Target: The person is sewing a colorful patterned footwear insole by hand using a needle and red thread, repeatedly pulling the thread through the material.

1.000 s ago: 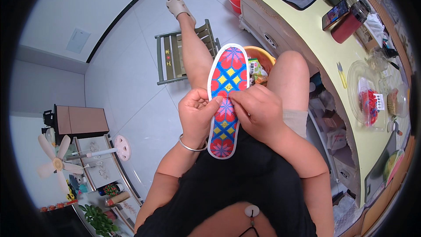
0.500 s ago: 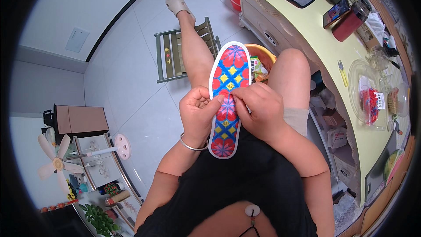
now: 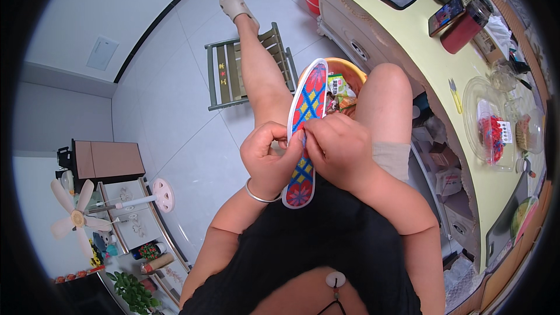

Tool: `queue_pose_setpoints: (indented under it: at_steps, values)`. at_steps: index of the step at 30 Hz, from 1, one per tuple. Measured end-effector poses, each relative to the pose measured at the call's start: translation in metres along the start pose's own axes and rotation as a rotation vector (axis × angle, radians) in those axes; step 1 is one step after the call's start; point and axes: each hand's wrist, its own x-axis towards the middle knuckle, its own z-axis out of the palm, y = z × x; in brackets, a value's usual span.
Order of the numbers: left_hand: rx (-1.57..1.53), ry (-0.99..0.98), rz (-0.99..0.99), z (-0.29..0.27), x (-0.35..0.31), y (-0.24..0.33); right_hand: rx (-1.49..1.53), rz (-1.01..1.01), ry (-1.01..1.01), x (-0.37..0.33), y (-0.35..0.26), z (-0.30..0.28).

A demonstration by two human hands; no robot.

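An embroidered insole (image 3: 308, 102) with a white rim and red, blue, yellow and pink stitched flowers stands tilted above my lap, its face turned partly edge-on. My left hand (image 3: 269, 150), a silver bangle at its wrist, grips the insole's left edge at the middle, thumb on the face and fingers curled behind. At the same height my right hand (image 3: 340, 144) is closed in a pinch against the stitched face, near the left thumb. Whatever those right fingertips pinch is too small or hidden to make out.
A slatted folding stool (image 3: 228, 73) stands under my outstretched leg. Beyond the insole sits a yellow bucket (image 3: 353, 71) holding packets. Along the right runs a pale yellow counter (image 3: 429, 79) bearing a phone (image 3: 447, 16), a dark red flask (image 3: 465, 26), small yellow-handled scissors (image 3: 455, 98) and a clear tray (image 3: 473, 140) with red thread.
The insole has turned from nearly face-on to a steeper, narrower tilt. My left hand has rolled with it, and my right hand stays pinched close to its middle.
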Motion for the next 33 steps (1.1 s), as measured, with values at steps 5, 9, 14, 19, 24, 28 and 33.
queue_pose_setpoints:
  at_steps: [5, 9, 14, 19, 24, 28, 33]
  values:
    - [-0.074, 0.022, -0.050, -0.002, 0.002, 0.003, 0.068, 0.048, 0.044, -0.003, -0.004, -0.001]
    - [-0.105, 0.003, -0.054, -0.001, 0.001, 0.005, 0.069, -0.011, 0.036, -0.003, -0.001, 0.001]
    - [-0.094, 0.042, -0.090, -0.008, 0.001, 0.004, 0.191, 0.147, 0.117, -0.005, -0.002, -0.018]
    - [0.004, -0.037, 0.044, -0.010, -0.004, 0.005, 0.146, 0.020, 0.107, -0.003, -0.006, -0.013]
    - [0.107, -0.031, 0.248, -0.001, -0.005, 0.014, 0.043, -0.032, 0.086, -0.004, -0.004, -0.009]
    - [-0.196, 0.009, 0.012, -0.007, 0.001, 0.013, 0.070, 0.021, 0.222, 0.005, -0.008, -0.027]
    - [-0.962, -0.177, -0.415, -0.010, 0.011, 0.009, 1.022, 0.733, 0.133, -0.001, 0.005, -0.022]
